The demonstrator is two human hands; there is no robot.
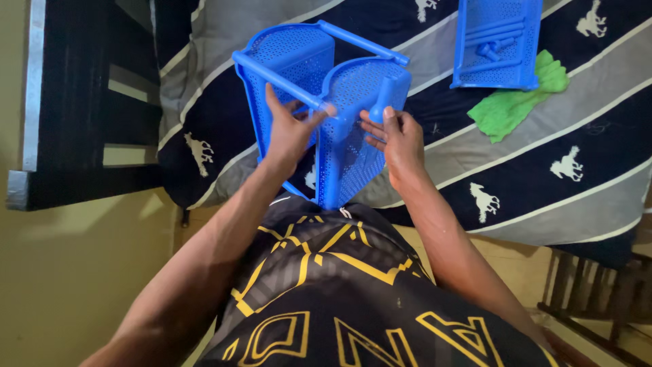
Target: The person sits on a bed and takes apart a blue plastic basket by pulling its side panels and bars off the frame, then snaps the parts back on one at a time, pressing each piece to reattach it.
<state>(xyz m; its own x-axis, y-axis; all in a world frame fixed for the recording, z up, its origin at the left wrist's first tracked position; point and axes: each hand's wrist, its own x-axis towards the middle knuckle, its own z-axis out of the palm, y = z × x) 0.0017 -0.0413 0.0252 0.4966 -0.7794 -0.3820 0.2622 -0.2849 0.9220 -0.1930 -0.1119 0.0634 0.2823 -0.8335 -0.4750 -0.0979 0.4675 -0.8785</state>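
Blue perforated rack (326, 88) held upright at the bed edge (516, 224).
Left hand (288, 132) grips a rod at the rack's 7 o'clock; right hand (394, 136) pinches a short blue post (382, 102) at 4 o'clock.

Both bare forearms reach forward and slightly upward from the torso, converging toward the middle. Left hand (288, 132): wrist straight, palm turned right, fingers spread, index stretched sideways toward the other hand, thumb raised. Right hand (392, 136): wrist bent a little inward, fingers curled in a loose grasp, thumb pointing up. The two hands sit near each other, fingertips almost meeting but apart. Elbows wide, left arm more extended than the right.
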